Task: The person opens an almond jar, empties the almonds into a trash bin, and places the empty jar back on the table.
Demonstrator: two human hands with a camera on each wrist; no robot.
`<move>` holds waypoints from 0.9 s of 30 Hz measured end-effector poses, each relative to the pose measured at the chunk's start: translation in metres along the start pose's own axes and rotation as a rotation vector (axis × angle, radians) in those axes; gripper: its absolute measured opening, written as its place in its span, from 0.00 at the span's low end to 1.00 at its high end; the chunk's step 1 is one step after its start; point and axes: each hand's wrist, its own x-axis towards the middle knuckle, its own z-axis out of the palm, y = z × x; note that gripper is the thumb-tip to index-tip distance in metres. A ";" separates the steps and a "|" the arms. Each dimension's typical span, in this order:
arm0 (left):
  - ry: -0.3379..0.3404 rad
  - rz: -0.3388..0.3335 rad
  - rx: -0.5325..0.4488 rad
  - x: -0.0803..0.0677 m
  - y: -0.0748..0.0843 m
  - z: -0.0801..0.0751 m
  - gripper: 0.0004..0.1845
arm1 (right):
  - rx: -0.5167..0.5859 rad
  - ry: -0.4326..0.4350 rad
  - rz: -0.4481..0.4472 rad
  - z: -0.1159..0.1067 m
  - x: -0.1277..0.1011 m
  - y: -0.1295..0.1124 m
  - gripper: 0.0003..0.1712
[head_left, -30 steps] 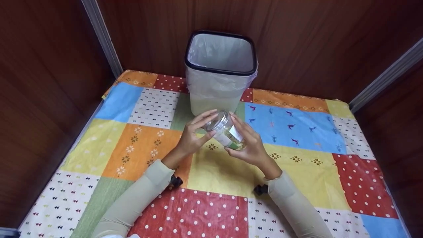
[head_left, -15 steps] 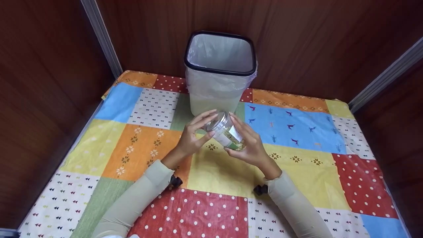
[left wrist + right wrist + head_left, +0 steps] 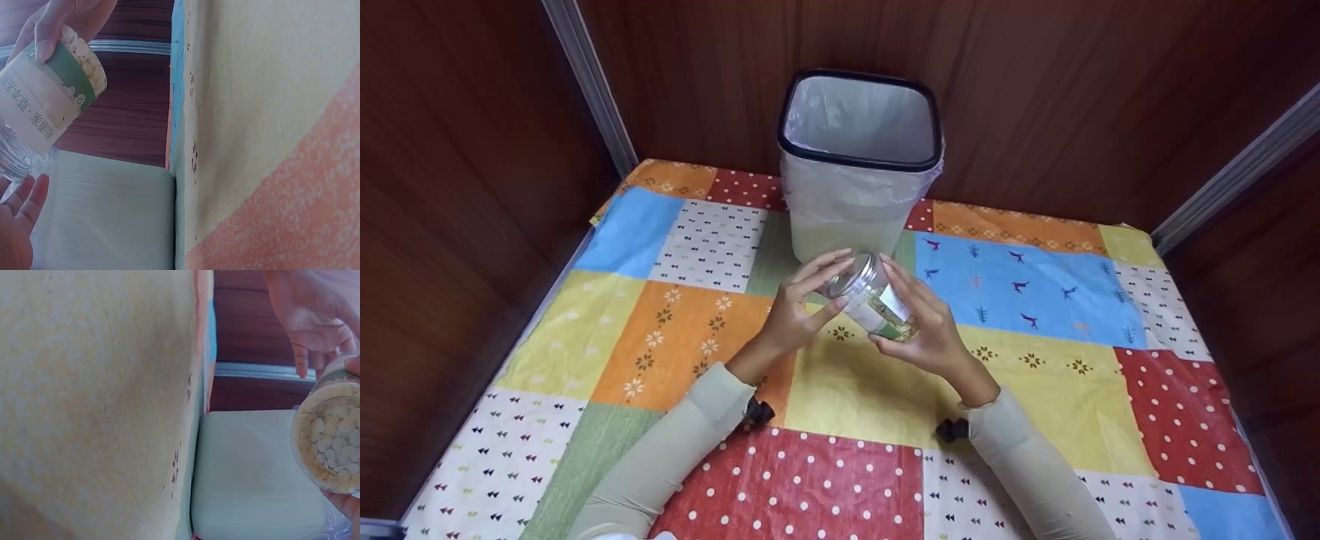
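A clear jar [image 3: 879, 309] with a white and green label is tilted above the cloth, its ringed clear end up and to the left. My right hand [image 3: 926, 322] grips the body near the base. At the ringed end, my left hand [image 3: 801, 301] holds the rim between thumb and fingers. The left wrist view shows the label of the jar [image 3: 42, 107] side-on, the right hand [image 3: 70, 19] above it and the left hand [image 3: 14, 233] below. Through the base of the jar [image 3: 337, 444], several pale flat pieces show in the right wrist view.
Behind the hands stands a tall white bin [image 3: 847, 195] with a black rim and a plastic bag liner. A patchwork cloth [image 3: 855, 480] covers the table. Dark wood-grain panels [image 3: 1035, 112] enclose the back and both sides.
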 end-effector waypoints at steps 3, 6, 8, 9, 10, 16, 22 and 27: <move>0.006 -0.005 0.010 0.000 0.000 0.000 0.27 | 0.001 0.002 0.002 0.000 0.001 -0.001 0.57; 0.014 -0.010 0.024 0.000 0.001 0.000 0.27 | 0.004 0.001 0.003 0.000 0.002 -0.001 0.57; 0.020 -0.010 0.038 0.000 0.002 0.001 0.27 | 0.004 0.001 0.002 0.000 0.001 -0.001 0.57; 0.021 -0.009 0.043 0.000 0.002 0.001 0.26 | 0.004 0.001 0.003 0.000 0.001 -0.001 0.56; 0.023 -0.008 0.048 0.000 0.003 0.001 0.26 | 0.003 0.001 0.003 0.000 0.001 -0.001 0.56; 0.028 0.000 0.055 0.000 0.002 0.001 0.27 | 0.011 0.003 0.004 -0.001 0.000 -0.001 0.57; 0.026 -0.032 0.057 0.000 0.005 0.001 0.29 | 0.010 0.003 0.007 -0.001 0.000 0.000 0.57; 0.031 -0.050 0.030 0.003 0.022 0.000 0.29 | 0.013 0.008 0.001 -0.001 0.000 -0.001 0.56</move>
